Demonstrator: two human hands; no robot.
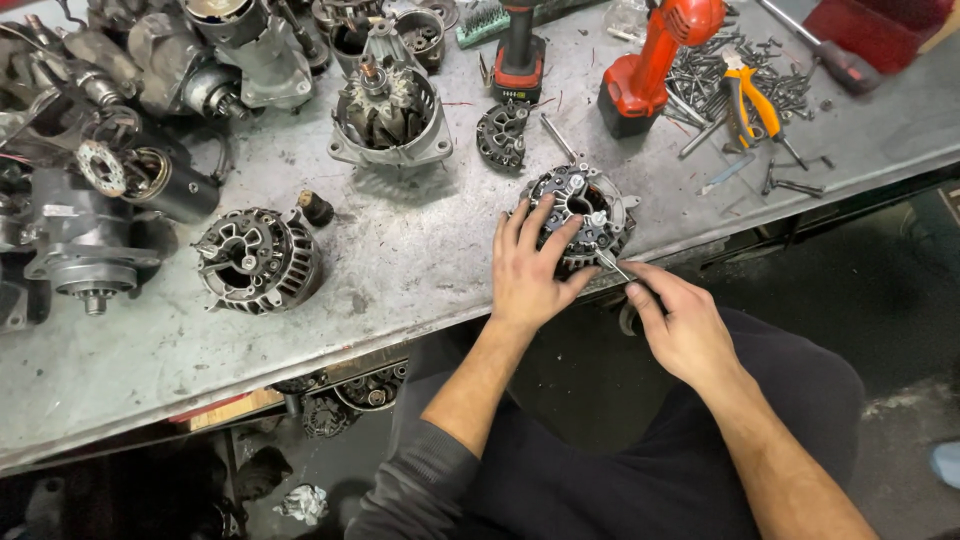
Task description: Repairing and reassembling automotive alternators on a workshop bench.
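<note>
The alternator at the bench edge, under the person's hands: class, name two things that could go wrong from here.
1. The alternator sits right at the edge of the bench, steadied only by the left hand; a hard push might tip it off.
2. The right hand drives a thin metal tool toward the left-hand fingers; a slip might jab them.

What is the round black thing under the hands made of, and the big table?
The round black ribbed alternator looks like cast metal, dull and greasy, with silvery bare spots. The grey workbench top looks like sheet metal, judging by its flat, scratched, stained surface.
</note>
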